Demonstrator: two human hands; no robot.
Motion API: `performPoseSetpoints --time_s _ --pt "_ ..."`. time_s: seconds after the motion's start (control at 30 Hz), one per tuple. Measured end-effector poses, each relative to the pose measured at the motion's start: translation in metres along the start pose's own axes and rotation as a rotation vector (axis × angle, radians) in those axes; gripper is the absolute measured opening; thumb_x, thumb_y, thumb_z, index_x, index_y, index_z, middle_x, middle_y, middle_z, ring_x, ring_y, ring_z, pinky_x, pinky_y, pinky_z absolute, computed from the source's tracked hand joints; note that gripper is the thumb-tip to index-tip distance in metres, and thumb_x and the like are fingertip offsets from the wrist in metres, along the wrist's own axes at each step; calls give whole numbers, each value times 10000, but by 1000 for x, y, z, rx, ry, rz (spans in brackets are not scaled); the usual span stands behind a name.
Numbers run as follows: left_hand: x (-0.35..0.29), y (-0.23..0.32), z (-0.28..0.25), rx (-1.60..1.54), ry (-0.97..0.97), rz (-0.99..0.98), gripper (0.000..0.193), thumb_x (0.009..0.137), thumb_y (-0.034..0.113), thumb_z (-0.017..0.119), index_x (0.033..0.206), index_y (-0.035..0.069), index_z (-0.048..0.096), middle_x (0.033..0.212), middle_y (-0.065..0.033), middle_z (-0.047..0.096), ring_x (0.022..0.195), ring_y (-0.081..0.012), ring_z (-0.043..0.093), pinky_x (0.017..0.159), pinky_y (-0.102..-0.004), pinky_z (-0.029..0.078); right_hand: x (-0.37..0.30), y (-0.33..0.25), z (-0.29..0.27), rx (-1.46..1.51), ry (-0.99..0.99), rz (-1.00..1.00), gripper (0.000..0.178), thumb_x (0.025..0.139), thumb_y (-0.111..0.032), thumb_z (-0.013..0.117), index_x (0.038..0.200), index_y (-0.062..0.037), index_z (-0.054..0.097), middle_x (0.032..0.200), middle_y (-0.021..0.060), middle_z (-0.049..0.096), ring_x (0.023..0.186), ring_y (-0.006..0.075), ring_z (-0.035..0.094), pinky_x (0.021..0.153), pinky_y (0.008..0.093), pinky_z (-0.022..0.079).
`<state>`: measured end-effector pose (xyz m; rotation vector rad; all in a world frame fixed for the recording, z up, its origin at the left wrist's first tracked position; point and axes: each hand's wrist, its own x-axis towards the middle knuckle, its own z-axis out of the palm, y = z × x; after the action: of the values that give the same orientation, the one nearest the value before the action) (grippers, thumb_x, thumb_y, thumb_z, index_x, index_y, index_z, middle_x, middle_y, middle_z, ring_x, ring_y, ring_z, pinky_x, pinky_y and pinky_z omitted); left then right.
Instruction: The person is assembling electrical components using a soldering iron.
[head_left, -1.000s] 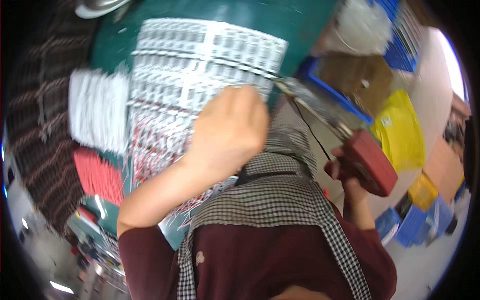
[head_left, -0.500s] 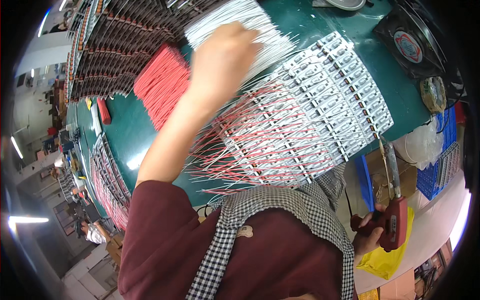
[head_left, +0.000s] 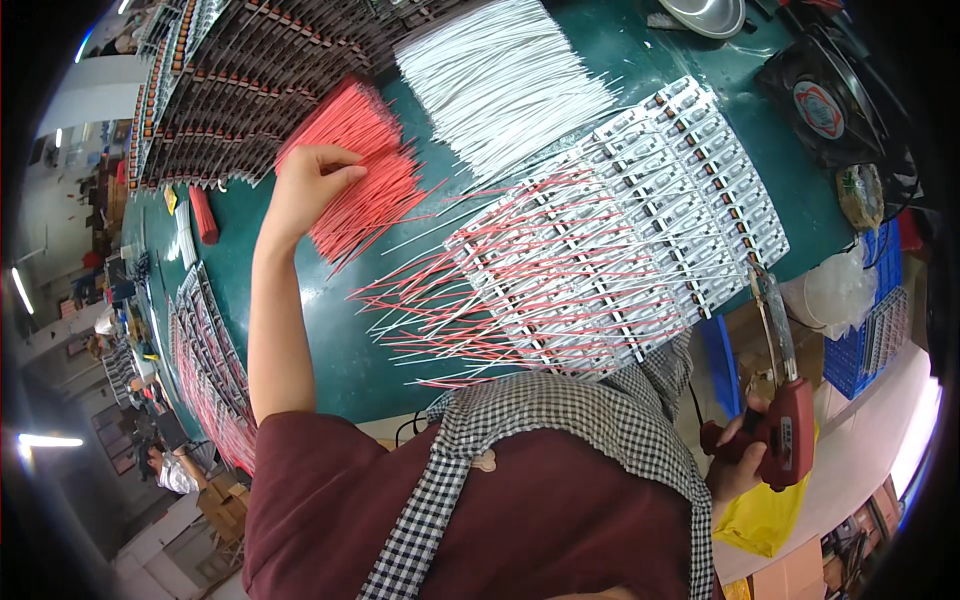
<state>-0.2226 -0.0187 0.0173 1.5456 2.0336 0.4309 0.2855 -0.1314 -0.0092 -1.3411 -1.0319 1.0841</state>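
Observation:
My left hand [head_left: 312, 185] is at the pile of red wires [head_left: 375, 195], thumb and forefinger pinched on the wires at its upper part. A pile of white wires [head_left: 505, 85] lies to the right of it. My right hand [head_left: 740, 455] grips the red handle of a soldering gun [head_left: 790, 435], its long metal nose pointing up to the right edge of a panel of small boards [head_left: 690, 200]. Red and white wires [head_left: 480, 300] fan out leftward from the panel's left rows, their free ends over the green table.
Racks of stacked boards [head_left: 250, 95] stand at the far left. More wired boards [head_left: 210, 350] lie at the left edge. A black fan [head_left: 825, 105], a solder roll [head_left: 860, 195] and a metal dish [head_left: 705, 15] are at the right. Blue crates [head_left: 860, 340] stand below the table's right side.
My left hand has moved left and nearer, from above the white wires to the red wires, and its fingers have come to the pile. The soldering gun stays nearly in place.

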Motion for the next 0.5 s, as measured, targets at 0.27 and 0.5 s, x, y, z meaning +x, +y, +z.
performPoseSetpoints --time_s 0.27,0.5 --pt "18 -4 -14 -407 -125 -30 168 834 9 563 967 -91 589 805 -97 644 732 -119 605 672 -235 481 -5 0 3 7 47 -43 591 839 -406 568 1187 32 379 1077 157 519 581 133 473 485 219 369" --pt "22 -6 -24 -379 -159 -154 163 840 10 551 963 -92 585 799 -105 642 705 -134 607 678 -246 492 -4 1 1 25 26 -66 577 847 -383 563 1198 33 374 1079 161 519 587 130 474 490 216 373"
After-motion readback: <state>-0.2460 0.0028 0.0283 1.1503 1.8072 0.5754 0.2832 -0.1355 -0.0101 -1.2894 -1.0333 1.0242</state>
